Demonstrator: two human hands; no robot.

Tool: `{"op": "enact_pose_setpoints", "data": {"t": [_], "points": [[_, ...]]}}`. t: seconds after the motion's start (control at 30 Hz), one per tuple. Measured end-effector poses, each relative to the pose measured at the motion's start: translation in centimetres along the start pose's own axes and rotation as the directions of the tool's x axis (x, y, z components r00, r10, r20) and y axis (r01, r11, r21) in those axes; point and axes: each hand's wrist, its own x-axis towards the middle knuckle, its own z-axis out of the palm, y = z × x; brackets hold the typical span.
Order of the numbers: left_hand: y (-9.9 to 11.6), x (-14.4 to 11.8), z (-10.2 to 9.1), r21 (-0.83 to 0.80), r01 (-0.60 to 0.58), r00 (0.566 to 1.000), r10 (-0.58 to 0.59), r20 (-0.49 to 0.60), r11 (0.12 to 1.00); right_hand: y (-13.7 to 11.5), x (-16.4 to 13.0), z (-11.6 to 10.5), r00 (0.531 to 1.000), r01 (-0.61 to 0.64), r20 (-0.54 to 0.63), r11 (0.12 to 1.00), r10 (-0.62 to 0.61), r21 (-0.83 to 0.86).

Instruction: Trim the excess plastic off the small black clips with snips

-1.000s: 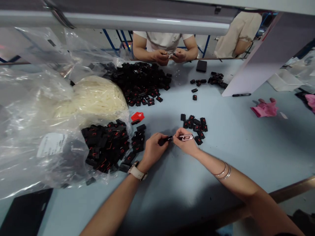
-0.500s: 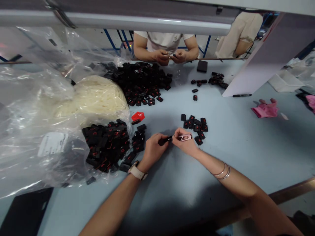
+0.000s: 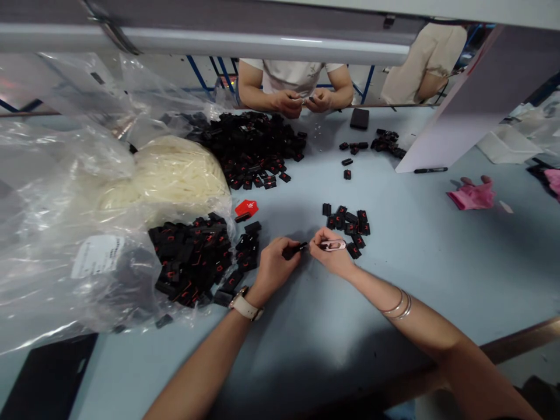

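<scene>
My left hand (image 3: 279,261) is closed around a small black plastic part (image 3: 301,247), whose end sticks out between thumb and fingers. Just to its right, my right hand (image 3: 331,255) pinches a small pale-pink tool with a long slot in its handle (image 3: 335,245). The tool's tip is too small to make out, and a narrow gap separates it from the black part. Past my right hand lies a loose group of black parts with orange-red marks (image 3: 350,217). Close to my left wrist are more black parts (image 3: 247,252).
Clear plastic bags (image 3: 39,233) cover the left side, with cream-coloured pieces (image 3: 179,172) and a black heap (image 3: 192,256). A red tag (image 3: 247,207) lies nearby. Across the table a co-worker's hands (image 3: 304,102) work beside another heap (image 3: 254,146). Pink glove (image 3: 472,195) and pen (image 3: 431,170) lie right.
My right hand has drawn slightly right with the pink tool, widening the gap to the black part. My left hand stays nearly in place.
</scene>
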Motion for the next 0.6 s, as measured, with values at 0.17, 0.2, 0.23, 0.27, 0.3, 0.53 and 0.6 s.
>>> {"op": "enact_pose_setpoints", "data": {"t": [0.17, 0.2, 0.23, 0.27, 0.3, 0.53, 0.6], "points": [[-0.01, -0.02, 0.01, 0.0, 0.007, 1.0, -0.007, 0.005, 1.0, 0.45, 0.01, -0.11, 0.999, -0.008, 0.049, 0.998, 0.005, 0.063], [-0.01, -0.03, 0.01, 0.0, 0.008, 1.0, -0.008, 0.005, 1.0, 0.44, -0.01, -0.12, 0.998, -0.004, 0.055, 0.997, 0.0, 0.071], [-0.01, -0.04, 0.0, 0.001, 0.01, 1.0, -0.01, 0.006, 1.0, 0.41, -0.04, -0.13, 0.998, 0.0, 0.058, 0.997, -0.004, 0.077], [0.0, -0.04, -0.01, 0.0, 0.012, 1.0, -0.012, 0.008, 1.0, 0.38, -0.06, -0.14, 0.998, 0.003, 0.058, 0.997, -0.008, 0.082], [0.01, -0.04, -0.01, -0.001, 0.013, 1.0, -0.013, 0.011, 1.0, 0.36, -0.07, -0.15, 0.998, 0.006, 0.059, 0.997, -0.011, 0.083], [0.05, 0.02, -0.03, -0.007, 0.015, 1.0, -0.015, 0.01, 1.0, 0.46, -0.03, -0.08, 0.998, 0.002, 0.07, 0.999, -0.004, 0.032], [0.01, 0.02, -0.04, -0.005, 0.012, 1.0, -0.012, 0.011, 1.0, 0.48, 0.0, 0.0, 0.998, 0.01, 0.068, 1.0, -0.011, 0.018]]}}
